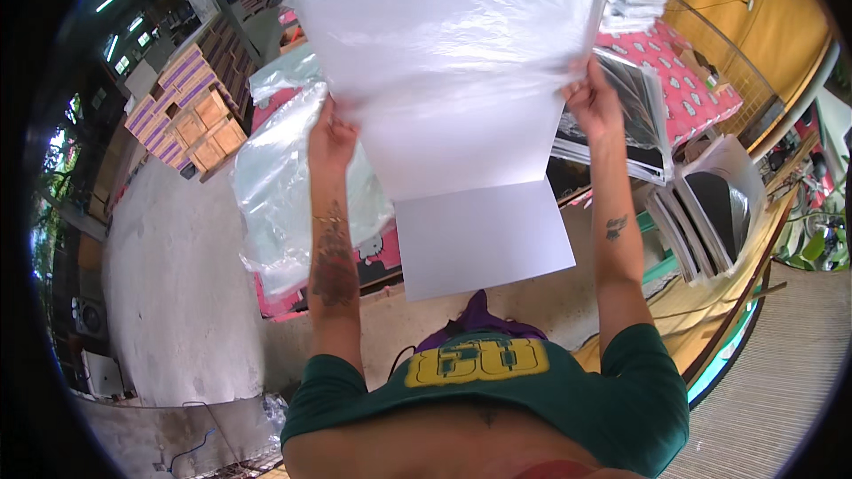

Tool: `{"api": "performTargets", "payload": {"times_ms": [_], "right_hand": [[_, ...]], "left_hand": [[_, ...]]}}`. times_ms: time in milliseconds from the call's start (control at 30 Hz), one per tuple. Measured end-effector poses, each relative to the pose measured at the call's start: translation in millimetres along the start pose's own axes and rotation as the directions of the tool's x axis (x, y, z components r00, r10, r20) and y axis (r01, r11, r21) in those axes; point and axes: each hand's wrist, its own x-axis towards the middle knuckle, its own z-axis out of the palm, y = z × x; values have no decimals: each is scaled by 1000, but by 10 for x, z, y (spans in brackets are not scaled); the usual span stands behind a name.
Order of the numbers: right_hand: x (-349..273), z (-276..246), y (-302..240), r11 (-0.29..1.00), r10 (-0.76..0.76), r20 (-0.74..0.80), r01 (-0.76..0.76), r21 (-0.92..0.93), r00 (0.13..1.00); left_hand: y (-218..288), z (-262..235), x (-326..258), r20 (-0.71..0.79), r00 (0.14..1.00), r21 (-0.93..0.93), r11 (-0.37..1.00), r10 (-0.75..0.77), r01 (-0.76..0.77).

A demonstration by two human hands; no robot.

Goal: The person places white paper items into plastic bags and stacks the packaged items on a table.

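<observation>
Between left hand (330,135) and right hand (592,99), clear bag with white sheet (453,71), both clamped on edges

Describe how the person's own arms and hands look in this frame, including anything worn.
Both forearms are bare. The left forearm carries a large dark tattoo with a thin bracelet just above it near the wrist. The right forearm has one small dark tattoo. The left hand and right hand wear no gloves; rings cannot be made out. Short green T-shirt sleeves cover the upper arms.
</observation>
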Motion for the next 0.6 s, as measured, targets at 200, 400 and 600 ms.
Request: {"api": "performTargets", "payload": {"times_ms": [200, 400, 600], "right_hand": [[-635, -1752, 1007, 975, 133, -442, -197, -103, 887], [-939, -2111, 801, -86, -410, -174, -228, -970, 895], [-638, -1826, -565, 693, -354, -605, -234, -682, 714]], "left_hand": [[-1212, -1285, -375, -223, 974, 156, 984, -50, 86], [-1719, -728, -288, 40, 949, 976, 193, 312, -105], [-2458, 513, 701, 122, 993, 823, 559, 4, -104]]}}
